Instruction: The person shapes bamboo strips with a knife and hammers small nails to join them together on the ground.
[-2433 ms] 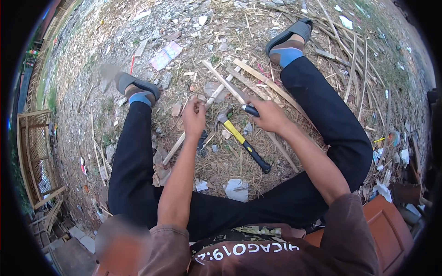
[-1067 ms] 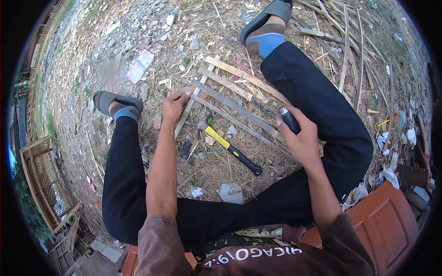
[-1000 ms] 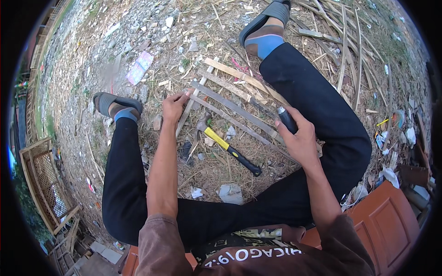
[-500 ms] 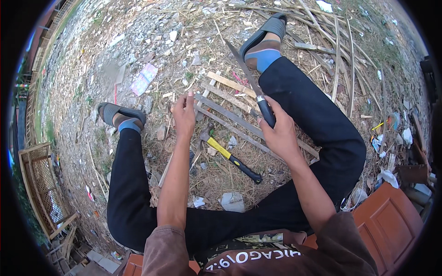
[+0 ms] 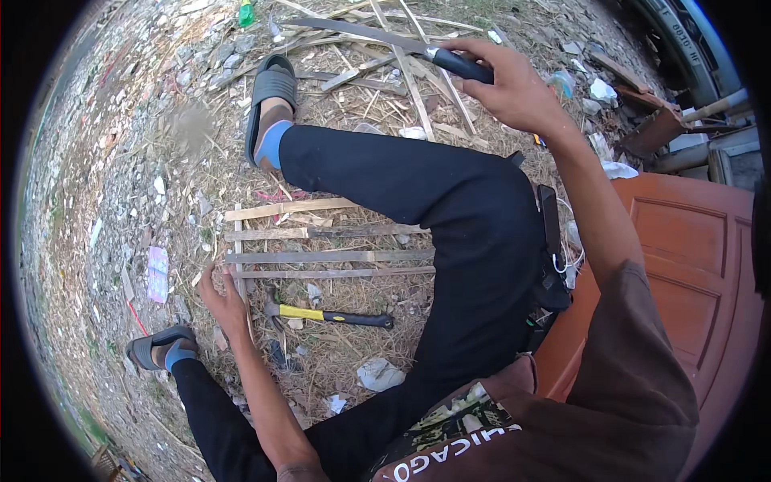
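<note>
My right hand (image 5: 514, 87) is closed around the dark handle of a long knife (image 5: 361, 34), held out to the far right. Its blade points left, above loose strips of wood. Several narrow wooden slats (image 5: 329, 257) lie side by side on the ground, across a thin upright strip (image 5: 238, 217) at their left ends. Beside those ends is my left hand (image 5: 222, 304), its visible fingers apart and nothing plain to see in them. A claw hammer (image 5: 333, 316) with a yellow and black handle rests just nearer than the slats.
My bent right leg (image 5: 377, 173) crosses over the slats' right ends. Long loose wood strips (image 5: 409, 76) are scattered at the far side. A reddish-brown panelled door (image 5: 675, 265) lies at the right. Stones and litter cover the ground, with a pinkish sheet (image 5: 158, 275) at left.
The view has turned to the right. My right hand has carried the knife from over the slats out to the far right, and its blade now points left. My left hand stays by the slat ends.
</note>
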`<state>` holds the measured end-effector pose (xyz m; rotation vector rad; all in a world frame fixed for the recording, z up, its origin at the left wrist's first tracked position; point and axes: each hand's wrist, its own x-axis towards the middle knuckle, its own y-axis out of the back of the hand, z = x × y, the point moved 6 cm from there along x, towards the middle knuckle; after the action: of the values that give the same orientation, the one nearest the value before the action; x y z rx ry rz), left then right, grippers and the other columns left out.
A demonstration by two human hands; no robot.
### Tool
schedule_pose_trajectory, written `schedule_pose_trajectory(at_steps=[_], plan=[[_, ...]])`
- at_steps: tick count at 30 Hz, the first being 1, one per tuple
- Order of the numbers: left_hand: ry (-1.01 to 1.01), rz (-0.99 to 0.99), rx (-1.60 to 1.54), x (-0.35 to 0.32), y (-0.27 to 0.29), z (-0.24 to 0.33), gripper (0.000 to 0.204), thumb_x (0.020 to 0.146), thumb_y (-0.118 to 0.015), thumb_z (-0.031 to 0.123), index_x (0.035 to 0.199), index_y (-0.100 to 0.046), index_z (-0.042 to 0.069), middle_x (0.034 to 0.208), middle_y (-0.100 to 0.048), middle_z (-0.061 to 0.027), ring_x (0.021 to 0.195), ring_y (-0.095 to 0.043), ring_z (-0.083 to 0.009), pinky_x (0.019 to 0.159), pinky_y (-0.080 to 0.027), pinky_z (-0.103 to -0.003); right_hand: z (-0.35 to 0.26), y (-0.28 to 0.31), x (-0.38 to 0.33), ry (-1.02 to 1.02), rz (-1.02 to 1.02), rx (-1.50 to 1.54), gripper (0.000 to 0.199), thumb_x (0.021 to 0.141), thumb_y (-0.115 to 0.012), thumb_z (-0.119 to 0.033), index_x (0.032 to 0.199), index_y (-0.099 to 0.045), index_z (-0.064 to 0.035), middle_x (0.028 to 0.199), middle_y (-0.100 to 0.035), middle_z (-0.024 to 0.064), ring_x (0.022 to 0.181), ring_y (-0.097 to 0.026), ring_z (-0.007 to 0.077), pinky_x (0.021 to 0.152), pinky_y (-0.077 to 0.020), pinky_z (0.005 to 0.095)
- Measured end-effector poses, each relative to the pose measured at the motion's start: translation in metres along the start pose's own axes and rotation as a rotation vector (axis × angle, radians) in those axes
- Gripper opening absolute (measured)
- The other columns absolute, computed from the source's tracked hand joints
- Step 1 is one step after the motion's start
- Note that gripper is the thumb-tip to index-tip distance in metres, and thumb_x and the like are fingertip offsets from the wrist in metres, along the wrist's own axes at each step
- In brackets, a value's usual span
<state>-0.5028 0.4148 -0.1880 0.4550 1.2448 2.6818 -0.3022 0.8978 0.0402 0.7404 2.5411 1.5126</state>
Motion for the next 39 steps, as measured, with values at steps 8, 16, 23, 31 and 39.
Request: schedule_pose_trajectory(at_steps=[8, 16, 23, 31, 39], plan=[[-0.237, -0.208, 0.030, -0.016, -0.029, -0.061, 0.039, 0.096, -0.062, 0.021, 0.127, -0.054, -0.001, 0.122, -0.057, -0.0190, 0.120, -0.051, -0.0350, 0.107, -0.036, -0.044, 0.191, -0.064, -0.069, -0.575, 0.020, -0.287, 0.039, 0.079, -0.064, -0.016, 0.118, -0.063, -0.0165, 0.103, -0.069, 0.0165, 0.100, -0.066, 0.0356, 0.086, -0.0476, 0.0499], [0.167, -0.306, -0.197, -0.014, -0.050, -0.094, 0.049, 0.094, -0.065, 0.023, 0.132, -0.048, -0.003, 0.125, -0.057, -0.0191, 0.118, -0.054, -0.0326, 0.104, -0.039, -0.044, 0.138, -0.110, -0.125, -0.136, 0.239, -0.222, 0.029, 0.082, -0.068, -0.019, 0.108, -0.064, -0.0087, 0.102, -0.065, 0.0094, 0.098, -0.061, 0.0319, 0.086, -0.0453, 0.0461], [0.372, -0.291, -0.363, -0.016, -0.055, -0.117, 0.059, 0.093, -0.067, 0.025, 0.137, -0.044, -0.005, 0.128, -0.057, -0.0196, 0.116, -0.056, -0.0307, 0.101, -0.043, -0.043, 0.083, -0.175, -0.233, 0.023, -0.398, 0.046, 0.033, 0.077, -0.077, -0.027, 0.102, -0.066, -0.0085, 0.095, -0.063, 0.0096, 0.095, -0.061, 0.0311, 0.082, -0.0504, 0.0438], [0.424, -0.219, -0.266, -0.026, -0.050, -0.044, 0.058, 0.084, -0.078, 0.022, 0.133, -0.057, 0.000, 0.125, -0.062, -0.0195, 0.111, -0.061, -0.0269, 0.094, -0.047, -0.036, 0.061, -0.175, -0.252, 0.034, -0.246, -0.057, 0.024, 0.074, -0.078, -0.017, 0.093, -0.066, -0.0057, 0.084, -0.061, 0.0084, 0.083, -0.060, 0.0300, 0.073, -0.0500, 0.0413], [0.469, -0.207, -0.304, -0.028, -0.038, -0.053, 0.056, 0.083, -0.080, 0.022, 0.132, -0.059, 0.003, 0.123, -0.063, -0.0152, 0.108, -0.062, -0.0233, 0.093, -0.048, -0.033, 0.048, -0.167, -0.256, 0.031, -0.197, 0.008, 0.021, 0.074, -0.078, -0.012, 0.091, -0.069, -0.0050, 0.086, -0.063, 0.0094, 0.082, -0.060, 0.0308, 0.073, -0.0488, 0.0417]])
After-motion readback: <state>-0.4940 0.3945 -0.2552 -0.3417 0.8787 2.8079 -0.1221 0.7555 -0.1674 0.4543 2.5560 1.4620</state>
